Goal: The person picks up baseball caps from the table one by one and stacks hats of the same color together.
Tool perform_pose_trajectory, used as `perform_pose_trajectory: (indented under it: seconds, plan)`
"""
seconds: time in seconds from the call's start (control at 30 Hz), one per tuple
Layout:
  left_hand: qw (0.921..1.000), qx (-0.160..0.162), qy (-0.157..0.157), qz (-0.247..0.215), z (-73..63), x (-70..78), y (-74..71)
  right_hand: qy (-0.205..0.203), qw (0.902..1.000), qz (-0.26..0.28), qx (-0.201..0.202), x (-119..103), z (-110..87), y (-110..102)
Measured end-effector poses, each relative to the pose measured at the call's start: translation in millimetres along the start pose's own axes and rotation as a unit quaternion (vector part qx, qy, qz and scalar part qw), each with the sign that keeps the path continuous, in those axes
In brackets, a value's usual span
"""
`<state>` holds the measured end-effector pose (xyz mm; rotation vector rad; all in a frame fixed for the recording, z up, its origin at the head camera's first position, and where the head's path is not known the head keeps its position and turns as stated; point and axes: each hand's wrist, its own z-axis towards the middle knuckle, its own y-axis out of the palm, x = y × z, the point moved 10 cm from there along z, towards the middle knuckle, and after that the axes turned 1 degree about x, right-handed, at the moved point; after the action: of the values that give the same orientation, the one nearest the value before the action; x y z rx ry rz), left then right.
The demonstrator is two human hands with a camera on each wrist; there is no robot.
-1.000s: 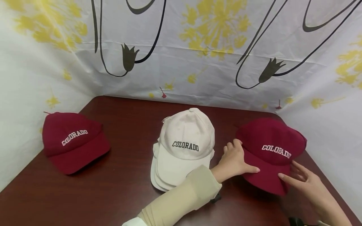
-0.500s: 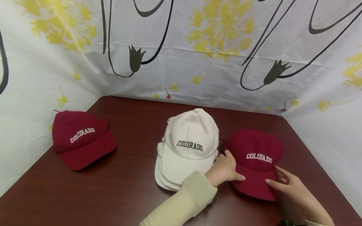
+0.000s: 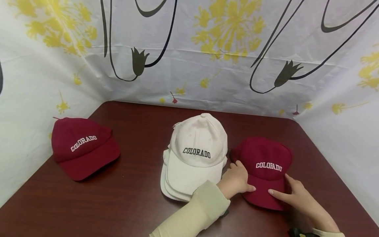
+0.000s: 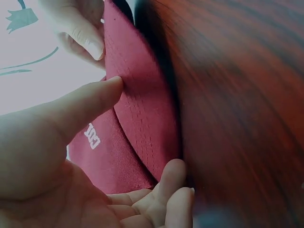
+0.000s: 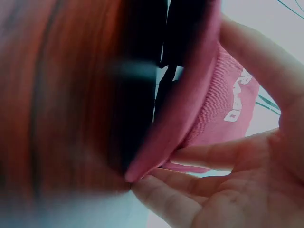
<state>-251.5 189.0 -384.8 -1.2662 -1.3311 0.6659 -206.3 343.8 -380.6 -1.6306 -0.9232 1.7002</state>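
Observation:
A maroon baseball cap [image 3: 265, 153] with white COLORADO lettering sits at the right of the table, its brim toward me. My left hand [image 3: 237, 179] holds the brim's left side, thumb on top and fingers at the edge. On the other side my right hand [image 3: 299, 196] grips the brim the same way. In the left wrist view the thumb lies on the stitched brim [image 4: 142, 109]. From the right wrist, fingers show along the cap's side [image 5: 213, 104], with the dark underside of the brim in sight. Just left of this cap stands a stack of white COLORADO caps [image 3: 196, 138].
Another maroon COLORADO cap [image 3: 83, 141] lies at the table's left edge, tilted. The dark reddish wooden table [image 3: 130, 197] is walled at the back and sides by a white flower-printed cloth [image 3: 177, 39]. My left sleeve [image 3: 192, 210] crosses in front of the white stack.
Both hands have brought the held maroon cap leftward and nearer to me, up beside the white stack. Its brim now faces me more squarely. The view has shifted slightly.

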Motion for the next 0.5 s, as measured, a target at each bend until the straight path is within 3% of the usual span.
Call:
perform_pose_trajectory:
  seconds: [0.5]
  plan:
    - [0.9999,-0.007,0.009,-0.001,0.9,0.0,2.1,0.016,0.9998,-0.002,-0.013,6.5,0.8,1.1]
